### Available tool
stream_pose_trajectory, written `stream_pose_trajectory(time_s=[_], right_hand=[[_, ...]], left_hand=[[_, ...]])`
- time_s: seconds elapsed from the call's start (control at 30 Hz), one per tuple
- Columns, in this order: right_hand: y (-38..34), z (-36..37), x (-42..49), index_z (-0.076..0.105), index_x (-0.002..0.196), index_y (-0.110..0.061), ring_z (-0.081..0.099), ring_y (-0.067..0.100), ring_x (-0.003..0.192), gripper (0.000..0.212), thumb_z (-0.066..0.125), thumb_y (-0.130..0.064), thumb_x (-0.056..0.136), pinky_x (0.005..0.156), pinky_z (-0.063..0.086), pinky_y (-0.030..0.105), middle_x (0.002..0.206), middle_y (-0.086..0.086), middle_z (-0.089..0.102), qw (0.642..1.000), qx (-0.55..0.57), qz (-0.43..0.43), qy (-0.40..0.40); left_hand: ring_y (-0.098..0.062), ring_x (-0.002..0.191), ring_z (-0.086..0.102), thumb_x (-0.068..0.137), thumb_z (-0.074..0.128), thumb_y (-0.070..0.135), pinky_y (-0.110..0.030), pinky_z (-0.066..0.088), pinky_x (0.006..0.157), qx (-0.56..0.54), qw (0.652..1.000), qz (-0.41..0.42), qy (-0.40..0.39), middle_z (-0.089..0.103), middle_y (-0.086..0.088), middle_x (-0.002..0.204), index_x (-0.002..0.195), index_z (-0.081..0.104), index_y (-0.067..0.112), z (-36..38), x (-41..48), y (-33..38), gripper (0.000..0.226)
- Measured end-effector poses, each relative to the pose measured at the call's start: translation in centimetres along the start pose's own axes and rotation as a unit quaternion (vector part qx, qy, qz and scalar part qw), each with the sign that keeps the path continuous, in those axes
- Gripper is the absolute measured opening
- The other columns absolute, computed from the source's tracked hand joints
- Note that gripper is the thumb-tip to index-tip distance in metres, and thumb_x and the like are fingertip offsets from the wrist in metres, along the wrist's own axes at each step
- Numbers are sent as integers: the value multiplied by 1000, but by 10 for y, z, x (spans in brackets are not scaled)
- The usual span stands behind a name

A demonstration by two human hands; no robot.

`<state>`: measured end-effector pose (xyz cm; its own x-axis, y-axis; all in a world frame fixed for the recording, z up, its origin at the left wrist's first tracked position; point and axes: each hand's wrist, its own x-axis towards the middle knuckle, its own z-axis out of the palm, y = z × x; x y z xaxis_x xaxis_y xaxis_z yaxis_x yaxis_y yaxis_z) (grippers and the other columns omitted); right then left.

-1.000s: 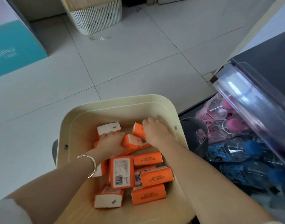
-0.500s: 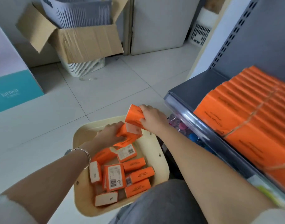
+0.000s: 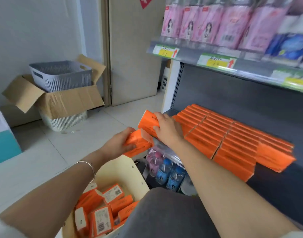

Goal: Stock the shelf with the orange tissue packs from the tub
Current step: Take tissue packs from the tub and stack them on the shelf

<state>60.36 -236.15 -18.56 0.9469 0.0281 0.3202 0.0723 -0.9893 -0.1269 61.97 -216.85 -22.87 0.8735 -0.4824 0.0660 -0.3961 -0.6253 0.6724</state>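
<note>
Both hands lifted from cream plastic tub [image 3: 123,169] to shelf [image 3: 284,182] edge, frame centre. Right hand [image 3: 167,131] fingers curled round glossy rectangular orange pack [image 3: 148,121]; left hand [image 3: 116,145] grips second pack [image 3: 138,141].

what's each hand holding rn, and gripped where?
Left hand grips one orange tissue pack at its left end; right hand holds a second pack over its right end.

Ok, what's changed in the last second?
Both grips lifted out of the tub toward the shelf: the left grip holds one pack, the right grip a second pack, now beside the stocked rows. The loose packs remain in the tub.
</note>
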Motion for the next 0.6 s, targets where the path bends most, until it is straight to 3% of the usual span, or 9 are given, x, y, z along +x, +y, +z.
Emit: stream_pose_trajectory(time_s=[0.1, 0.3, 0.47, 0.6], right_hand=[[23, -27, -19, 42, 135, -23, 53, 31, 116, 44, 55, -26, 92, 91, 46, 40, 126, 7, 54, 999, 6, 37, 33], [82, -75, -63, 37, 140, -30, 47, 27, 125, 50, 54, -27, 93, 100, 38, 41, 135, 0, 49, 982, -16, 139, 128], [151, -99, -112, 34, 143, -30, 44, 28, 124, 50, 50, -26, 95, 99, 34, 45, 135, 1, 47, 948, -54, 251, 186], [212, -100, -152, 35, 143, -27, 42, 30, 124, 50, 50, -22, 95, 97, 33, 46, 134, 6, 46, 901, -53, 372, 215]], left_hand=[[-28, 99, 53, 79, 65, 16, -38, 46, 83, 79, 995, 56, 24, 53, -1, 99, 122, 45, 16, 3, 5, 37, 48], [-30, 107, 50, 81, 66, 17, -43, 43, 90, 118, 979, 142, 83, 58, -7, 114, 127, 46, 16, 18, 19, 106, 50], [-32, 110, 51, 81, 67, 19, -47, 43, 90, 127, 961, 216, 116, 59, -5, 119, 127, 50, 18, 43, 43, 159, 49], [-33, 112, 50, 83, 66, 25, -45, 42, 90, 163, 946, 249, 125, 58, -5, 122, 130, 49, 19, 74, 64, 202, 50]])
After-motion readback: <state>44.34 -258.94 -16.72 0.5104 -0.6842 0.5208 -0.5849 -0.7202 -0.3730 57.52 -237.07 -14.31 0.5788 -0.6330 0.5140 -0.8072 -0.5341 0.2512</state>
